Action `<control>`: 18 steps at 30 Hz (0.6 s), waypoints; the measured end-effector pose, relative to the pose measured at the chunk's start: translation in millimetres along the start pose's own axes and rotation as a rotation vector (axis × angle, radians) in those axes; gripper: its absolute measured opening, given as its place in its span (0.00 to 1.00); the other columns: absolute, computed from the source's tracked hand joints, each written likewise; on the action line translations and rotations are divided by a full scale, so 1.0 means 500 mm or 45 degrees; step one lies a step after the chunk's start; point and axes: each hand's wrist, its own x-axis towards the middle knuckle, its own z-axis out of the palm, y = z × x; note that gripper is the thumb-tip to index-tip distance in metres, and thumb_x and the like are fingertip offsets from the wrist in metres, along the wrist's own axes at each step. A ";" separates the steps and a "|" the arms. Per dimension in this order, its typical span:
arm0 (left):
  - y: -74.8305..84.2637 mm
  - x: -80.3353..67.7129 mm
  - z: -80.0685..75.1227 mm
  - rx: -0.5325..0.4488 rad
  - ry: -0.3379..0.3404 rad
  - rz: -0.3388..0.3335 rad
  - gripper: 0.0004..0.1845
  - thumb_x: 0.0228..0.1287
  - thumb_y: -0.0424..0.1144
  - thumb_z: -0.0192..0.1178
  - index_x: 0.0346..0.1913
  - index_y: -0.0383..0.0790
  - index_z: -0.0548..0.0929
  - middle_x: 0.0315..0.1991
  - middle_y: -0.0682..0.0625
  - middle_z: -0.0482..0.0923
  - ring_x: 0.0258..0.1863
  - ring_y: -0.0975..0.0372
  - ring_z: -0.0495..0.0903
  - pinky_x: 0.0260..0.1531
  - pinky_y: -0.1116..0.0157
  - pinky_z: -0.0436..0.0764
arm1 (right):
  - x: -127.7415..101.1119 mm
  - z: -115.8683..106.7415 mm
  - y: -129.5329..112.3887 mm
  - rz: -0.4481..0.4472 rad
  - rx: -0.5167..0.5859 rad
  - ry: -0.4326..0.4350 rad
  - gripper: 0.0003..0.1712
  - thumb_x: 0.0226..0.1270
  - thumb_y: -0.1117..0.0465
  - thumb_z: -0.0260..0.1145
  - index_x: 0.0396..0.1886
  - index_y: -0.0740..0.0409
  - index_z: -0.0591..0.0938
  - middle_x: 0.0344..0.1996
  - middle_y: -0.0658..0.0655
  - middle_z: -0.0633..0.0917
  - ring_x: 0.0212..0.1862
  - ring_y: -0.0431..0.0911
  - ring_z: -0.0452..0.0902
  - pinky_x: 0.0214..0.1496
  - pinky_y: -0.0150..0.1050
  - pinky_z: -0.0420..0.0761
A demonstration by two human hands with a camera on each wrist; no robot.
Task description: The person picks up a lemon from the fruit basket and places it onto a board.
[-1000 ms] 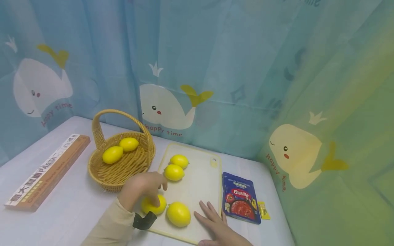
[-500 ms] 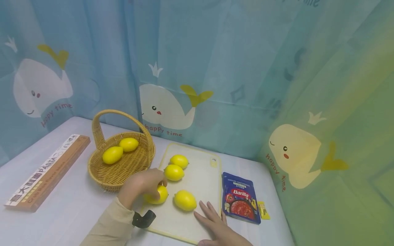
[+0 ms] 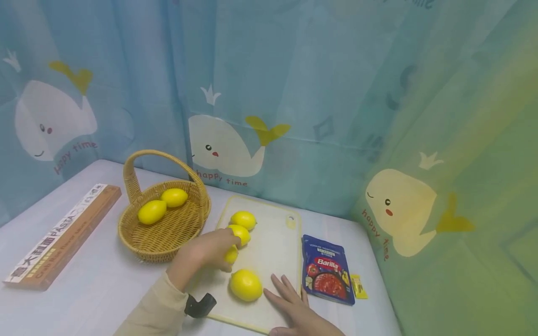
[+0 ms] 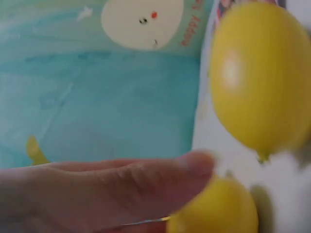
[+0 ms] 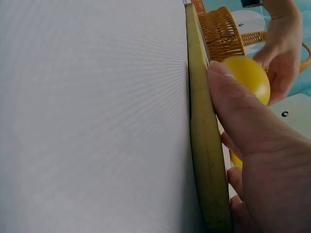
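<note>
My left hand (image 3: 210,249) curls over a lemon (image 3: 231,255) on the left side of the pale cutting board (image 3: 273,247). In the left wrist view my thumb lies against this lemon (image 4: 223,208), which is partly hidden. Just beyond the fingers are two more lemons, a middle one (image 3: 240,234) and a far one (image 3: 243,220), close together. A loose lemon (image 3: 245,285) lies nearer me, between my hands, and looms large in the left wrist view. My right hand (image 3: 296,308) rests on the board's near right part with fingers spread, its thumb (image 5: 248,107) along the board's near edge.
A wicker basket (image 3: 159,240) with a tall handle stands left of the board, two lemons (image 3: 152,212) inside. Further left lies a long pasta box (image 3: 63,238). A blue sauce pouch (image 3: 328,270) and a small yellow packet (image 3: 359,286) lie right of the board. Curtains (image 3: 294,93) hang behind.
My left hand has moved away from me along the board with its lemon, up to the middle one. The loose lemon rolled away to the right, then back nearer. My right hand has stayed.
</note>
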 end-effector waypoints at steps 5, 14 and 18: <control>0.044 -0.005 0.018 0.146 -0.072 0.167 0.29 0.35 0.43 0.78 0.48 0.50 0.83 0.52 0.52 0.75 0.52 0.59 0.74 0.54 0.61 0.77 | 0.000 0.002 0.004 -0.010 -0.035 0.013 0.42 0.59 0.36 0.61 0.72 0.34 0.59 0.77 0.54 0.45 0.74 0.67 0.32 0.57 0.81 0.31; 0.062 0.022 0.061 0.390 0.055 0.292 0.20 0.35 0.44 0.76 0.38 0.52 0.85 0.33 0.59 0.75 0.37 0.65 0.73 0.43 0.64 0.77 | 0.001 0.004 0.007 -0.008 -0.021 0.016 0.42 0.60 0.35 0.60 0.72 0.32 0.58 0.77 0.52 0.44 0.75 0.64 0.31 0.59 0.79 0.29; 0.055 0.036 0.072 0.333 0.122 0.280 0.20 0.40 0.47 0.74 0.40 0.49 0.84 0.34 0.57 0.76 0.37 0.64 0.74 0.45 0.63 0.77 | -0.001 0.004 0.007 -0.019 -0.034 0.024 0.42 0.59 0.35 0.60 0.73 0.33 0.58 0.77 0.54 0.45 0.74 0.65 0.31 0.59 0.80 0.30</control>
